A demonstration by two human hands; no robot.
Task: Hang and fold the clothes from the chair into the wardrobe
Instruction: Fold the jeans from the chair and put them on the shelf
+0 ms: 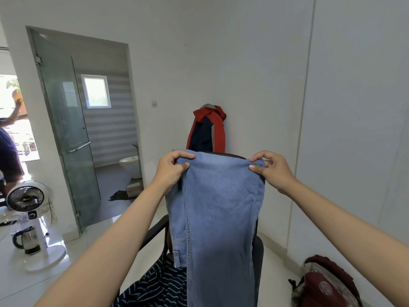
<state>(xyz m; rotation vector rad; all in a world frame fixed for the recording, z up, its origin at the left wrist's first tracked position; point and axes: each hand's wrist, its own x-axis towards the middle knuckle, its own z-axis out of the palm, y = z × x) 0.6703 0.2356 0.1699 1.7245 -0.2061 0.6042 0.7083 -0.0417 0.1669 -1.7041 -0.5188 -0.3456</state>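
Item: jeans (219,209), hanging long axis vertical over the chair (257,251). We are pinching the top edge, left hand (171,171) and right hand (273,171) at opposite corners.

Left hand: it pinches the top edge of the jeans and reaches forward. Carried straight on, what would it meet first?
Probably the chair back just behind the jeans that the left hand pinches; beyond hangs the red and navy jacket. Depth is uncertain from one view.

Forearms bare, no sleeves in view (no rings, watch).
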